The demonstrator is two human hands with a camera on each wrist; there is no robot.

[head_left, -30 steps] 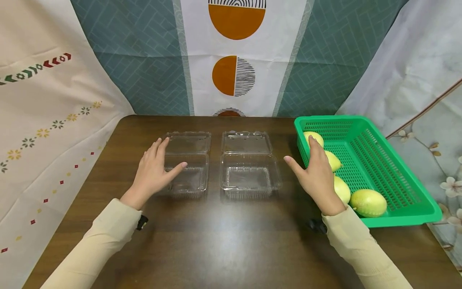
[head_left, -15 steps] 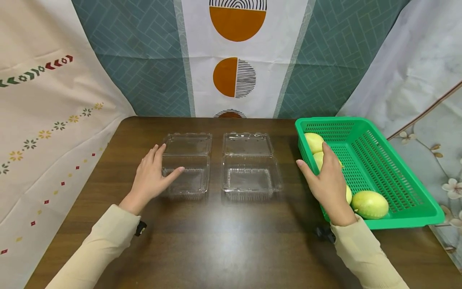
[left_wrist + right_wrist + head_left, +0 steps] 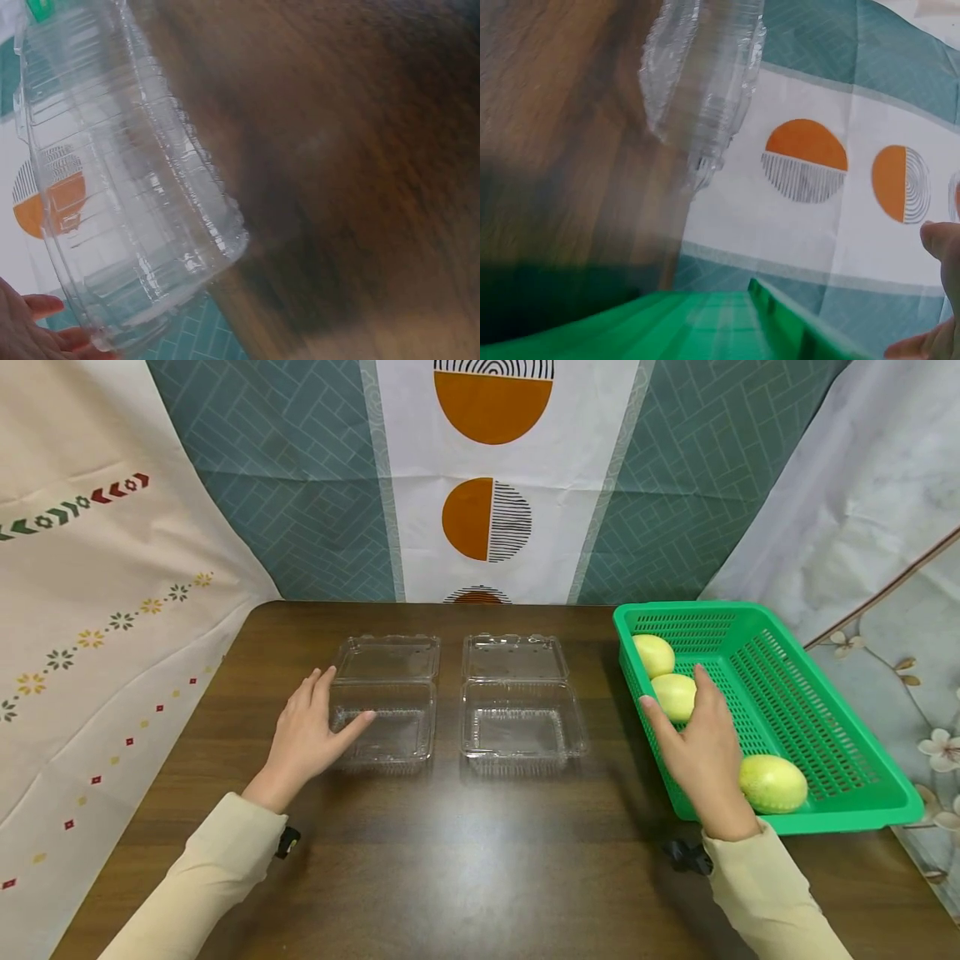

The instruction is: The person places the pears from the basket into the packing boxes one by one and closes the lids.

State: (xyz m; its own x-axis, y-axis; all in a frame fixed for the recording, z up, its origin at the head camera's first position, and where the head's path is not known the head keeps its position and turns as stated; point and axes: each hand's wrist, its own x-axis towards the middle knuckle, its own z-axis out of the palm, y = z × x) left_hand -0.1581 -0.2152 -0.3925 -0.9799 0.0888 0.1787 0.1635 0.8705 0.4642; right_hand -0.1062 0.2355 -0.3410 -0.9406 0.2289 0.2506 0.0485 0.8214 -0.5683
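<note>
Two clear plastic clamshell boxes stand side by side with lids folded back, the left box [image 3: 386, 739] and the right box [image 3: 517, 735]. My left hand [image 3: 303, 735] is beside the left box, fingers extended and thumb apart, holding nothing. In the left wrist view a clear box [image 3: 135, 187] lies past its fingers [image 3: 64, 341]. At the right, my right hand [image 3: 701, 756] hovers over the left side of a green basket [image 3: 832, 710], thumb and fingers spread. Yellow-green melons lie inside: a far melon [image 3: 654, 656], a middle melon [image 3: 675, 697] and a near melon [image 3: 772, 783].
The boxes and basket share a dark wooden table [image 3: 465, 860]. A patterned cloth [image 3: 487, 460] hangs at the back, with a cream cloth [image 3: 112, 652] on the left and a pale floral cloth [image 3: 915, 635] on the right. A black strap [image 3: 686, 856] shows under the right wrist.
My right hand has moved right, farther over the basket, uncovering the far and middle melons and covering the area left of the near one. My left hand has drifted slightly left and toward me.
</note>
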